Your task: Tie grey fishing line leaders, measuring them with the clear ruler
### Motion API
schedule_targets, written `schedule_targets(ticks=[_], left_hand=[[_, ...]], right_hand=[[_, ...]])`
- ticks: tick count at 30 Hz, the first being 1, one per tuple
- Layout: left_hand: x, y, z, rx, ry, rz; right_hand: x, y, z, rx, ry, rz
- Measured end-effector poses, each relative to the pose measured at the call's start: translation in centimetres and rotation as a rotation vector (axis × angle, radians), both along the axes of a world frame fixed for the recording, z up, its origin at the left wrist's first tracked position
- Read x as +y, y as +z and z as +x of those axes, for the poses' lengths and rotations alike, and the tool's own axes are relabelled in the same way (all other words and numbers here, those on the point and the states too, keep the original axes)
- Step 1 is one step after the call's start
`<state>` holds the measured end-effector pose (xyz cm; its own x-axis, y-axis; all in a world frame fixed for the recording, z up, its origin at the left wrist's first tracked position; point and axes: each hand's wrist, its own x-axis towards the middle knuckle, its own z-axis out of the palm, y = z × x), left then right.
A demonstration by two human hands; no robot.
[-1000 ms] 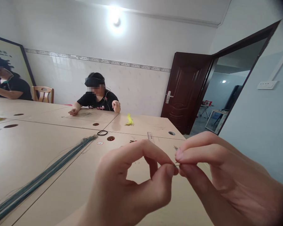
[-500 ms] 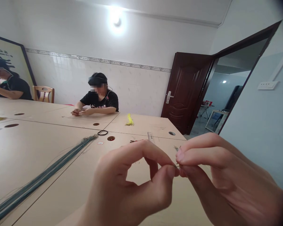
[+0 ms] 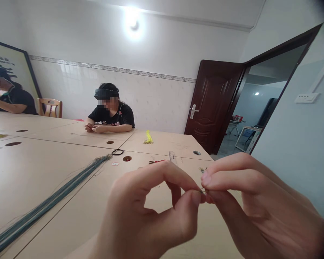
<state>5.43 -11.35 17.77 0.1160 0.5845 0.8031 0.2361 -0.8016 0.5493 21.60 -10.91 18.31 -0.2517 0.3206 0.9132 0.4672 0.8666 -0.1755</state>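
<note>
My left hand [image 3: 148, 212] and my right hand [image 3: 256, 205] are raised close to the camera, above the beige table [image 3: 43, 169]. Each pinches thumb against forefinger, and the fingertips meet on a tiny thin piece [image 3: 203, 191] between them, too small to name. A long bundle of dark green strands [image 3: 51, 198] lies on the table to the left of my hands.
A black ring [image 3: 117, 152], a yellow tassel [image 3: 148, 138], a clear ruler [image 3: 172, 156] and round cable holes lie further out. A person in black [image 3: 110, 115] sits across the table; another sits at the far left. An open dark door [image 3: 213, 104] is on the right.
My hands stay pinched together, dipping very slightly. The person across the table has drawn both arms in and turned the head.
</note>
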Motion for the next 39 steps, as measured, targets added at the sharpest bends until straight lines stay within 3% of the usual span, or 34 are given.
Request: schedule_targets(ticks=[6, 19, 24, 29, 36, 39], left_hand=[[-0.2, 0.0, -0.2, 0.007, 0.001, -0.006], [-0.2, 0.2, 0.0, -0.015, 0.011, 0.003], [0.2, 0.0, 0.6, -0.021, 0.133, 0.183], [0.5, -0.1, 0.4, 0.181, 0.136, 0.34], [0.4, 0.0, 0.0, 0.272, 0.167, 0.395], [0.6, -0.2, 0.2, 0.298, 0.208, 0.372]], right_hand=[[0.2, -0.1, 0.1, -0.015, -0.017, 0.038], [-0.2, 0.5, -0.4, 0.048, 0.011, -0.108], [0.0, 0.5, 0.3, -0.019, 0.046, -0.209], [-0.1, 0.5, 0.3, 0.027, 0.106, -0.393], [0.0, 0.7, 0.4, 0.075, 0.143, -0.368], [1.1, 0.9, 1.5, 0.15, 0.059, -0.323]])
